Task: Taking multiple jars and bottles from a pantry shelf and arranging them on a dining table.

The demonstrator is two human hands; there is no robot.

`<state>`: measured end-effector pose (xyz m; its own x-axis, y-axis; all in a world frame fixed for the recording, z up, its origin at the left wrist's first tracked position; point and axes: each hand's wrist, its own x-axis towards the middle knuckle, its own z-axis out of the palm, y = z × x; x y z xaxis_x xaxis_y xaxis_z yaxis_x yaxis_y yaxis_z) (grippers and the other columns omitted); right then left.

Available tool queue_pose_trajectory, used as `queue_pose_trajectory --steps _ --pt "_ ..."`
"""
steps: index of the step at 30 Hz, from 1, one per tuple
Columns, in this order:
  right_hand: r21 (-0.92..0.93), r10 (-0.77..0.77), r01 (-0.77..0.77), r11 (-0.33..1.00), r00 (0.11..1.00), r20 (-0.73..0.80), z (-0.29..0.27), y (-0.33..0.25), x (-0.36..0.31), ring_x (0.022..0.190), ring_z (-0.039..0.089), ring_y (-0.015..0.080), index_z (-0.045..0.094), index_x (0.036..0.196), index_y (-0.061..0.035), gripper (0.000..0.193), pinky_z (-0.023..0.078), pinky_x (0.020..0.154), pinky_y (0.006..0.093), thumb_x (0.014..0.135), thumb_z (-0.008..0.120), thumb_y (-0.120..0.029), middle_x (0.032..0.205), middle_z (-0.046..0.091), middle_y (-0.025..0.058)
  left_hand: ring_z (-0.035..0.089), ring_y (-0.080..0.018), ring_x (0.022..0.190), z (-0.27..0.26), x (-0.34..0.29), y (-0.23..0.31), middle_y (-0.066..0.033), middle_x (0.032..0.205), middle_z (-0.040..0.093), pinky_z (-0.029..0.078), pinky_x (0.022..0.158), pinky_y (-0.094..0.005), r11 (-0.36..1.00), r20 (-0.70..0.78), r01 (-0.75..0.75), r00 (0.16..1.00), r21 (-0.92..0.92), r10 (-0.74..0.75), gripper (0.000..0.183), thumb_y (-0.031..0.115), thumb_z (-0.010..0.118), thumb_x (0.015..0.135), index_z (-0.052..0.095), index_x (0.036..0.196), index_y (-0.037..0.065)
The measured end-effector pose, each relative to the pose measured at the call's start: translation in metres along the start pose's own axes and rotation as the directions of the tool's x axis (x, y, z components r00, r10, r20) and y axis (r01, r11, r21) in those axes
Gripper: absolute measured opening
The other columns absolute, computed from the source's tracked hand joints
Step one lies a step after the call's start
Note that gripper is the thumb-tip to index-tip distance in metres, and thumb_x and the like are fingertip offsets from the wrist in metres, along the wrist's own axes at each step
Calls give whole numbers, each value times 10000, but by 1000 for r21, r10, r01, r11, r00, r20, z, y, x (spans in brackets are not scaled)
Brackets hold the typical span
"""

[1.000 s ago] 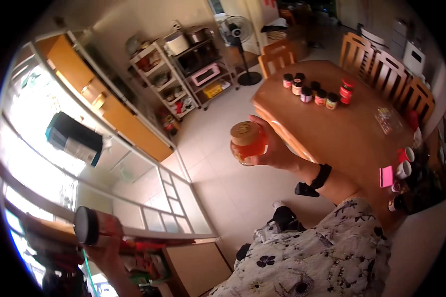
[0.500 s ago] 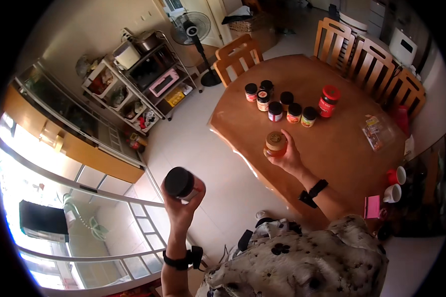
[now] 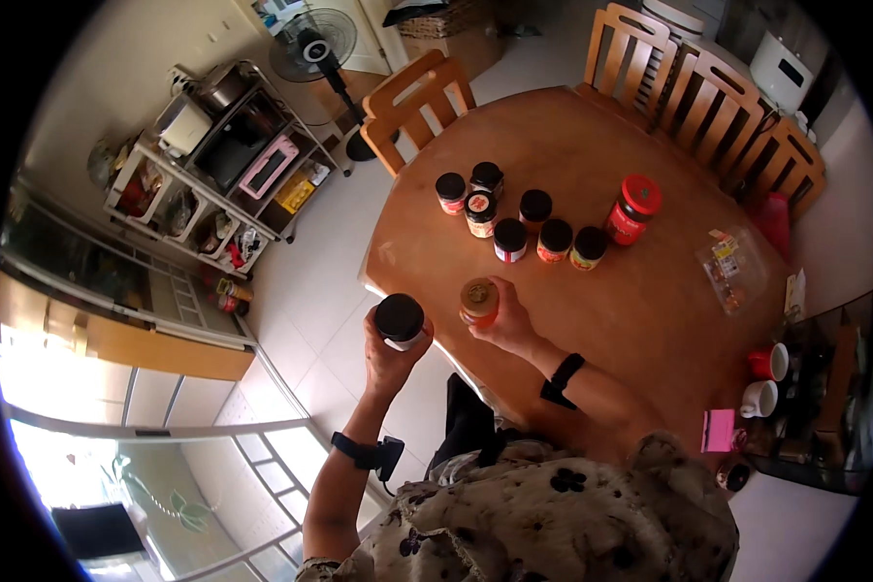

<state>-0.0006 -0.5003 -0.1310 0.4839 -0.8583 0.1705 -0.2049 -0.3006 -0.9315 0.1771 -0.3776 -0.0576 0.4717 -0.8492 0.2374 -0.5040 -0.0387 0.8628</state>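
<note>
My left hand (image 3: 388, 359) is wrapped round a black-lidded jar (image 3: 400, 322), held upright close to the table's near left edge. In my right hand (image 3: 509, 320) is a jar of amber honey-like content with a gold lid (image 3: 479, 301); the fingers close on its side. Whether its base touches the table, I cannot tell. Beyond it on the brown table (image 3: 611, 339) stand several small black-lidded jars (image 3: 554, 240) in a loose cluster. A taller jar with a red lid and red label (image 3: 633, 209) stands to their right.
A clear plastic package (image 3: 732, 272) lies at the table's right. Near it are a red mug (image 3: 768, 362), a white mug (image 3: 759, 399) and a pink card (image 3: 718, 431). Wooden chairs (image 3: 630, 58) line the far side. A fan (image 3: 312, 47) and a shelf cart (image 3: 252, 145) stand at the left.
My left hand has brought the black-lidded jar up and right toward the table edge. The two held jars are closer together. The view has shifted, with the table appearing further left.
</note>
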Motion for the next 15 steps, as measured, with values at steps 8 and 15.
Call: queue_pose_trajectory --steps 8,15 --pt "-94 -17 15 995 1000 -18 29 43 58 1130 471 296 322 1253 -53 806 417 932 359 613 791 -194 1190 438 155 592 -215 910 59 98 -73 -120 1009 572 475 795 -332 997 21 82 996 17 -82 676 197 772 672 357 1177 27" --pt "-135 -38 22 991 993 -114 44 51 85 1217 390 328 281 1304 -33 853 371 980 362 624 787 -130 1312 361 186 571 -292 984 97 155 -125 -169 1077 546 467 826 -373 997 69 75 995 30 -77 721 250 797 652 360 1187 41"
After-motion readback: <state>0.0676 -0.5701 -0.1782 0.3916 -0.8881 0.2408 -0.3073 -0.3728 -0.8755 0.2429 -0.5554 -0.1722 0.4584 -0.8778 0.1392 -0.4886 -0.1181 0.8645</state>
